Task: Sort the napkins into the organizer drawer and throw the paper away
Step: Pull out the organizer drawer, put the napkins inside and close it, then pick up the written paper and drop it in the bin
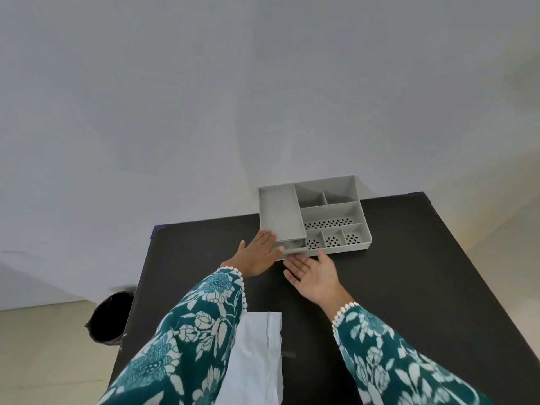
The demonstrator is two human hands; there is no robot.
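Observation:
A grey plastic organizer [358, 211] with several compartments stands at the far side of the black table [423, 273]. A sliding grey tray [279, 213] covers its left part, with a gap open at the near end. My left hand [257, 254] lies flat against the organizer's near left corner, fingers touching the tray's front edge. My right hand [314, 274] hovers palm up just in front of the organizer, fingers spread, holding nothing. A white sheet of paper or napkin [260, 355] lies on the table near me, partly under my left sleeve.
A black bin with a dark liner [109, 318] stands on the floor left of the table. A pale wall rises behind the table. Bare black tabletop stretches to the right of my hands.

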